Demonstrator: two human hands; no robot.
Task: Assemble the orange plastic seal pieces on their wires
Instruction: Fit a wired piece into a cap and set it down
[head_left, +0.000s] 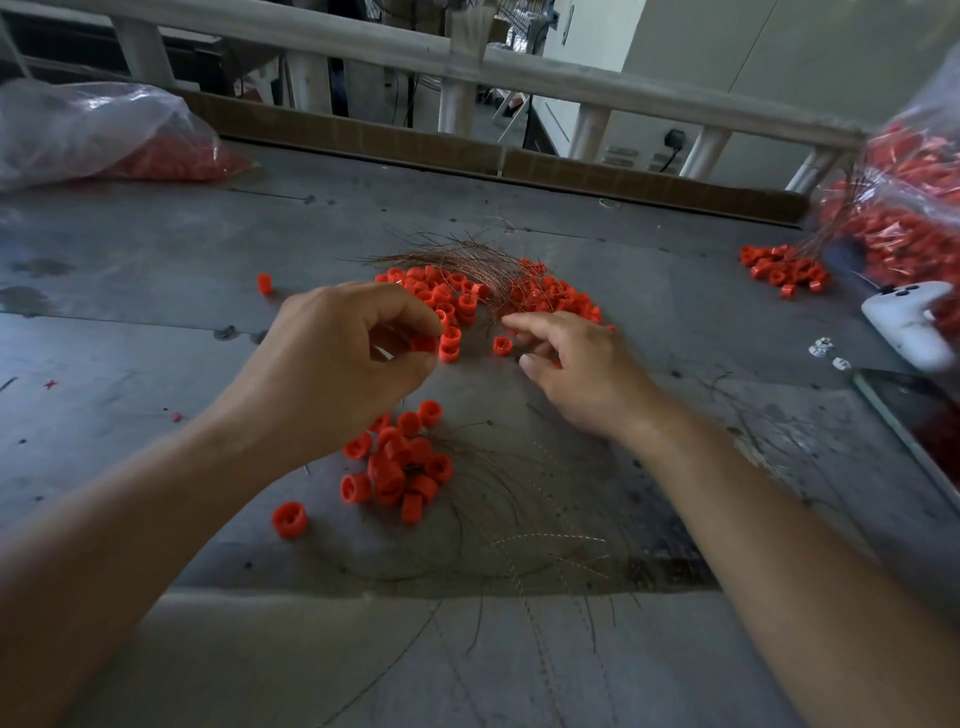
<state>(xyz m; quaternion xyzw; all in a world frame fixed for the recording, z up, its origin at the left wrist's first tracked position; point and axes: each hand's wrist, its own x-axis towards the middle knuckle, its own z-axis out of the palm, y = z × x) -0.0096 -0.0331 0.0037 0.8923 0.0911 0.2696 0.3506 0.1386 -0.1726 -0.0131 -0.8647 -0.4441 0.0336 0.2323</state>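
Left grip (343, 358): fingers curled, thumb and forefinger clamped on one orange seal piece (423, 343), held just above the desk (156, 291) near its middle.

Right grip (576, 369): fingers stretched forward and apart, thumb clear of the forefinger. The fingertips (519, 322) reach the near edge of the main pile. Nothing visibly held, though the frame is a little blurred here.

Main pile of seal pieces (467, 296): mid-desk, just beyond both grips. A bundle of thin copper wires (467, 257) lies across its far side, fanning toward the left.

One lone piece (501, 344) sits on the desk between the two grips.

Second heap (400, 467): nearer the front edge, under the left wrist, with wires (545, 540) trailing from it toward the front edge and the right.

Strays: one piece (290, 518) left of that heap and one (265, 283) left of the main pile, well apart from it.

Far left corner: a clear plastic bag (93, 130) holding orange parts.

Right edge: a second bag (909, 208) packed with orange pieces and wires. A small cluster (784, 270) lies on the desk beside it, and a white phone (909, 327) just in front.

A cardboard strip (415, 140) runs along the far edge, with a pale railing (467, 57) behind it.
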